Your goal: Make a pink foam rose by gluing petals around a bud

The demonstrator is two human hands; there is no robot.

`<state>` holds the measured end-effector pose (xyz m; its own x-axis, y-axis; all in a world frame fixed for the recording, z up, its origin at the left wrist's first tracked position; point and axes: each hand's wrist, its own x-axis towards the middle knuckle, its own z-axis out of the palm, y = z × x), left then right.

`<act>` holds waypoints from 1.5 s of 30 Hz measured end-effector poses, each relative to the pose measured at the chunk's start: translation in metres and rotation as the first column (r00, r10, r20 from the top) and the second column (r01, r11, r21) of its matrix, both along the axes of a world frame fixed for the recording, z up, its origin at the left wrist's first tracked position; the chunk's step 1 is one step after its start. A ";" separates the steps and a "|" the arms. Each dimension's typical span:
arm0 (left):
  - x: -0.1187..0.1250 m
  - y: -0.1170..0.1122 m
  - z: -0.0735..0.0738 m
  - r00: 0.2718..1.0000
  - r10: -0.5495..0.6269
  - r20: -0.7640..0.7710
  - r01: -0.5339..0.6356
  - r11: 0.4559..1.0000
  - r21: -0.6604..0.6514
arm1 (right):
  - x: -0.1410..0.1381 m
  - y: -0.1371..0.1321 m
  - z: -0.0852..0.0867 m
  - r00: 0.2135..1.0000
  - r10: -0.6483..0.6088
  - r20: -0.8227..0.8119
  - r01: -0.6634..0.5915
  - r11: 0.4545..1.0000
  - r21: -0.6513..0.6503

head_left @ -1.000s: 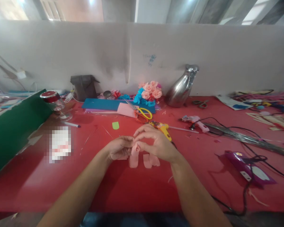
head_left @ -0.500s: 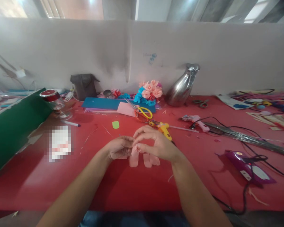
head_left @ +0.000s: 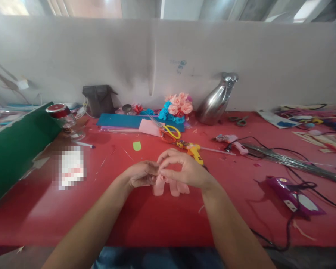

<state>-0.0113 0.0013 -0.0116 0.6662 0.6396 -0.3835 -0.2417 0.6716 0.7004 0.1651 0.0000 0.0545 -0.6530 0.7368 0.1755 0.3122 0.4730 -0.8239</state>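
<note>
Both hands meet over the middle of the red table. My left hand (head_left: pixel 142 174) is closed, its fingers pinched on the left edge of a pink paper flower (head_left: pixel 159 186) with a small rolled centre. From the right, my right hand (head_left: pixel 184 170) curves over the same flower, thumb and fingertips pinching at its top. Loose pink petals (head_left: pixel 179 187) lie on the table below my right palm. Just beyond the hands rest a yellow glue gun (head_left: pixel 195 153) and yellow-and-orange-handled scissors (head_left: pixel 170 131). A small green paper piece (head_left: pixel 137 146) lies farther left.
Finished paper flowers (head_left: pixel 177 106) and a steel jug (head_left: pixel 218 99) stand at the back. To the right are a pink glue gun (head_left: pixel 235 144), a bundle of wires (head_left: pixel 282 158) and a purple power strip (head_left: pixel 294 198) with black cords. A lidded glass jar (head_left: pixel 64 119) stands left.
The hands stay together at the flower with only slight finger shifts; the right thumb sits a little closer to its top. The whole view has moved slightly.
</note>
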 end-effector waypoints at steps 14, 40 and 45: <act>0.006 0.006 -0.003 0.890 0.422 0.171 -0.434 0.900 0.039 | -0.007 0.005 -0.017 0.767 -0.536 -0.353 0.567 0.823 -0.016; 0.007 0.008 -0.005 0.766 0.522 0.376 -0.574 0.818 0.032 | -0.033 -0.009 -0.024 0.802 -0.502 -0.323 0.496 0.861 -0.107; 0.007 0.007 -0.001 0.779 0.463 0.423 -0.527 0.849 0.042 | -0.035 -0.008 -0.025 0.768 -0.480 -0.425 0.364 0.872 -0.327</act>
